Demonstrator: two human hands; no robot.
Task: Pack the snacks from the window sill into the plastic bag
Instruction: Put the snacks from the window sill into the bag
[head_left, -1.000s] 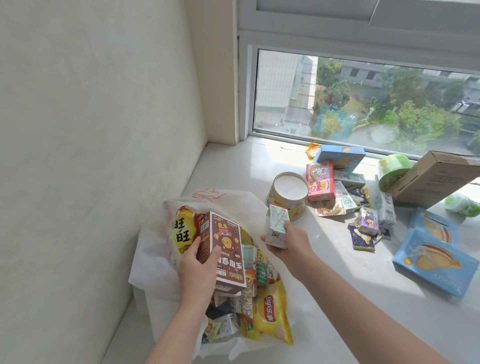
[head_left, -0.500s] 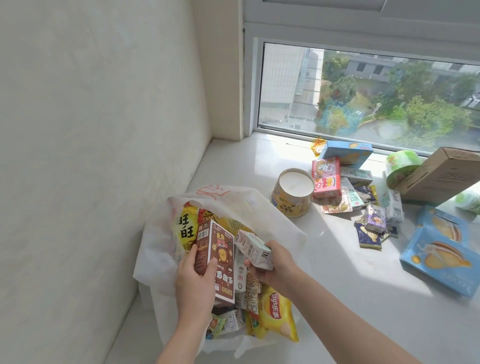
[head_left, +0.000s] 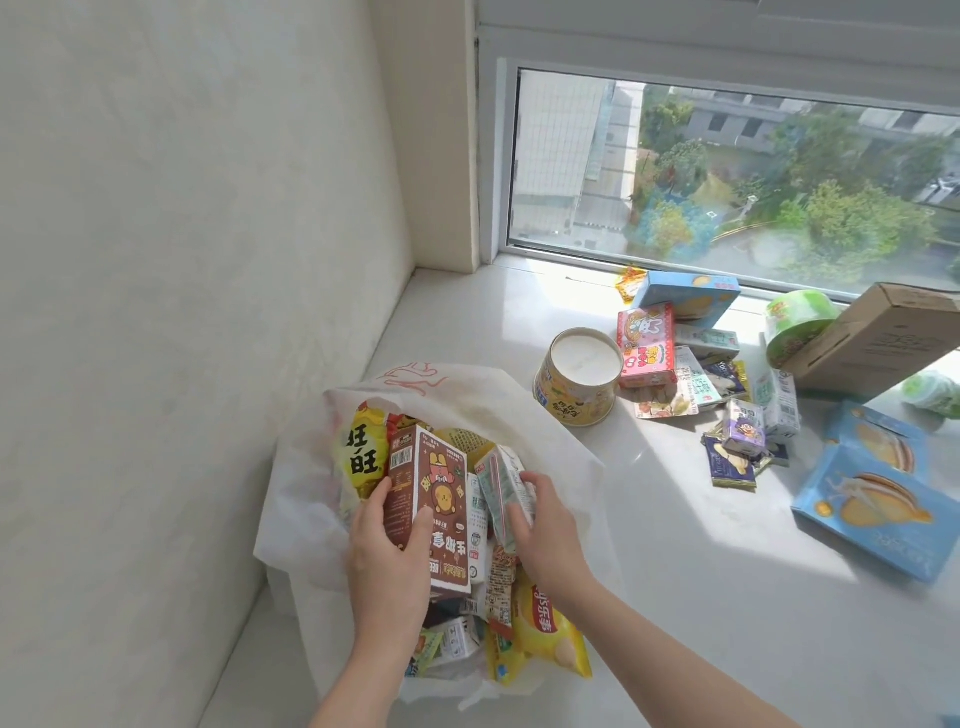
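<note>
Left hand (head_left: 387, 558): fingers wrapped round a brown snack box (head_left: 434, 512) in the white plastic bag (head_left: 306, 493).
Right hand (head_left: 545, 525): clamped on a pale drink carton (head_left: 501, 493) beside it.

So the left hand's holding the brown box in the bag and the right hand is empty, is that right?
Not quite. The head view shows the right hand gripping a small pale carton over the plastic bag. The left hand does hold the brown box.
</note>
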